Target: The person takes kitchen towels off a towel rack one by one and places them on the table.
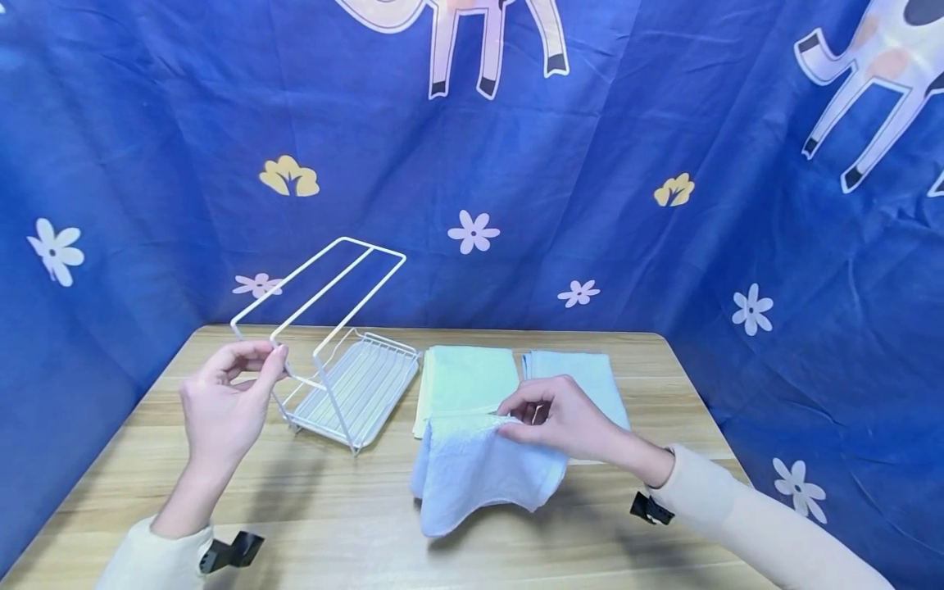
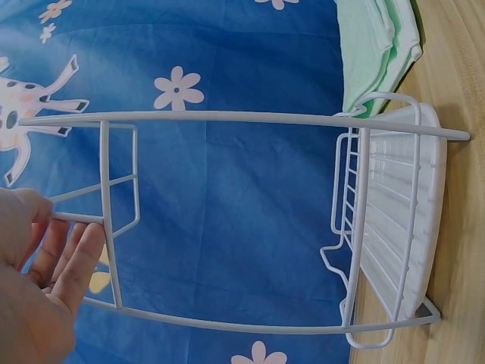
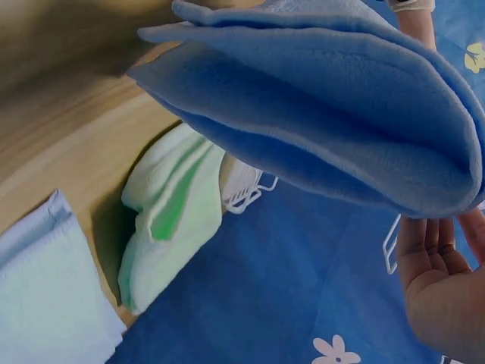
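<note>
A white wire rack (image 1: 369, 389) with a shallow tray in its base stands at the left of the table. My left hand (image 1: 229, 401) pinches a bar of its tall upper frame between thumb and fingers; the left wrist view shows the fingers (image 2: 79, 262) at that bar. Right of the rack, my right hand (image 1: 556, 418) pinches the top edge of a folded light-blue towel (image 1: 483, 475). This towel hangs in loose layers above the table, as the right wrist view (image 3: 326, 106) shows from its open side.
Behind the held towel, a folded pale-green towel (image 1: 472, 373) lies on the wooden table (image 1: 354, 524), right beside the rack. Another folded light-blue towel (image 1: 586, 377) lies to its right, partly hidden by my right hand. A blue patterned curtain (image 1: 413, 180) hangs around the table.
</note>
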`<state>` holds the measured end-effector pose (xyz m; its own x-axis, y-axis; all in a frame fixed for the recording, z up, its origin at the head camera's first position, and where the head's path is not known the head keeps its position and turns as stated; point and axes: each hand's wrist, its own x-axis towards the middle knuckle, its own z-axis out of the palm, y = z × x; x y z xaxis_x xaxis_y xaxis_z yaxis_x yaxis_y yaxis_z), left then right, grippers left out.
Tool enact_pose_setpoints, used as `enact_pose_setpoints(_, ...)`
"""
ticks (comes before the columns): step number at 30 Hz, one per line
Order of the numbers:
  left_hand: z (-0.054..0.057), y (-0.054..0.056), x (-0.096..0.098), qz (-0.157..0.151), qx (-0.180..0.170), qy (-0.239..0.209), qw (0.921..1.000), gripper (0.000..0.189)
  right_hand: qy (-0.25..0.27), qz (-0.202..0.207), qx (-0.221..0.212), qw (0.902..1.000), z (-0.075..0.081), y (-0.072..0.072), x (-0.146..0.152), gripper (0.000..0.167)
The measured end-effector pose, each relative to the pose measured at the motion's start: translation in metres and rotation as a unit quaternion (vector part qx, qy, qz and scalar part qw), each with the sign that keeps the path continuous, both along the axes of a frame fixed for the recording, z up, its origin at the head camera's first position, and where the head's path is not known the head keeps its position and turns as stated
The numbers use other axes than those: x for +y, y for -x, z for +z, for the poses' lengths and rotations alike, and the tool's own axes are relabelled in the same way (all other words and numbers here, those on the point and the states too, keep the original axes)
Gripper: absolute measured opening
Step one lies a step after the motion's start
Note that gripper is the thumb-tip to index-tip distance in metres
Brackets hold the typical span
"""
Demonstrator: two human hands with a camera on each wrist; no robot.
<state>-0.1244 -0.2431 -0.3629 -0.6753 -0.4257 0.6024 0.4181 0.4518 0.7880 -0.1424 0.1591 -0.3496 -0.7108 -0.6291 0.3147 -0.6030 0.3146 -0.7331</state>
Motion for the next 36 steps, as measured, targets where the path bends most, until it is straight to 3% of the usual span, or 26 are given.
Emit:
enact_pose_setpoints(21, -0.001, 0.0, 0.0, 0.006, 0.0, 0.007, 1.0, 0.007, -0.006, 0.076, -0.073, 0.9944, -0.014, -0.028, -0.007, 0.01)
enact_pose_setpoints(27, 0.0, -0.001, 0.0, 0.004, -0.001, 0.008, 1.0, 0.007, -0.029, 0.072, -0.097, 0.9923, -0.025, -0.02, -0.009, 0.011)
enact_pose_setpoints(36, -0.001, -0.001, 0.001, 0.0, 0.0, 0.012, 0.9999, 0.007, -0.078, 0.057, -0.073, 0.9926, -0.04, 0.005, -0.014, 0.013)
